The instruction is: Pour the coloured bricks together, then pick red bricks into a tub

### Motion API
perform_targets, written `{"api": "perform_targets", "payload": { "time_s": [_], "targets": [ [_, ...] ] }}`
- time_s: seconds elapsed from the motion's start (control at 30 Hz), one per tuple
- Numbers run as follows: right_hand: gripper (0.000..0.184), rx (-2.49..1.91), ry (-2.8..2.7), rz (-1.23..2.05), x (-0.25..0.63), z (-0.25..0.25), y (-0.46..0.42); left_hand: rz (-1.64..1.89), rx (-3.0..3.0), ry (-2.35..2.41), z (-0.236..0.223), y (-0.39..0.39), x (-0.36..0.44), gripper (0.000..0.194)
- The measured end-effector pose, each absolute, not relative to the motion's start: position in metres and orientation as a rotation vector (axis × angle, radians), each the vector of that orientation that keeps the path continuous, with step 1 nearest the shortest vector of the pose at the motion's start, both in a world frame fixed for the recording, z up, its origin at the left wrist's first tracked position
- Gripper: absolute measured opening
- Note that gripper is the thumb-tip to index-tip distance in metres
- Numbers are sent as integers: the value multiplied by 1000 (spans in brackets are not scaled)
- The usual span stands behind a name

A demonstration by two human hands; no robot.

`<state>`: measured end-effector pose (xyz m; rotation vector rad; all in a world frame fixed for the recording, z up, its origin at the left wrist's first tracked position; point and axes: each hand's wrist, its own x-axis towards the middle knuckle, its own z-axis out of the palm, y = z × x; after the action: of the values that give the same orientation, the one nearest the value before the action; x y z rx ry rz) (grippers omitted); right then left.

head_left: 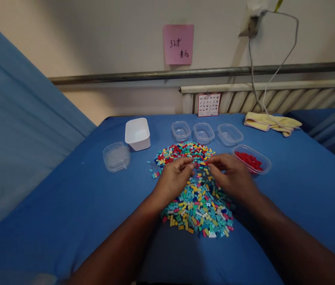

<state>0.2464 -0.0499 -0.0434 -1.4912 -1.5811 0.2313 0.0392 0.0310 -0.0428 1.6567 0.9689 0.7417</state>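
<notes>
Small colourful toy bricks [199,202] lie in two heaps that meet in the middle of the blue cover. Over the join, my left hand [176,176] is closed, thumb and forefinger curled toward each other at the bricks. Facing it, my right hand [229,172] is also closed, its fingertips drawn together above the pile. Whatever either hand pinches is too small to make out. The farther heap [182,150] shows many red bricks; the nearer one is mostly turquoise and yellow. Beside my right hand, a clear plastic container [265,171] holds red bricks [248,159].
Three clear containers [204,134] stand in a row behind the heaps. A white tub [142,144] and stacked clear lids [116,157] are at the left. A yellow cloth [269,123] lies at the back right, beneath a hanging cable [252,71]. Blue curtains [16,103] flank the table.
</notes>
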Motion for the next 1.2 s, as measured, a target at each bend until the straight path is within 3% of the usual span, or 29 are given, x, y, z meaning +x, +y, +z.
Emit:
{"api": "perform_targets", "payload": {
  "time_s": [0.17, 0.27, 0.47, 0.67, 1.2],
  "targets": [
    [25, -1872, -1550, -321, 326, -33, -67, 879, 2288, 1068, -45, 55, 20, 27],
    [28, -2105, -1549, -393, 361, -43, -72, 815, 2534, 876, -51, 58, 19, 33],
    [33, -1808, -1760, -250, 321, -52, -57, 479, 2673, 599, -51, 45, 33, 46],
    [60, -1509, -2160, 128, 260, -70, -29, 436, 2706, 615, -43, 47, 38, 41],
    [32, -1706, -2055, 38, 283, -62, -43, 613, 2812, 849, -44, 53, 22, 28]
  ]
}}
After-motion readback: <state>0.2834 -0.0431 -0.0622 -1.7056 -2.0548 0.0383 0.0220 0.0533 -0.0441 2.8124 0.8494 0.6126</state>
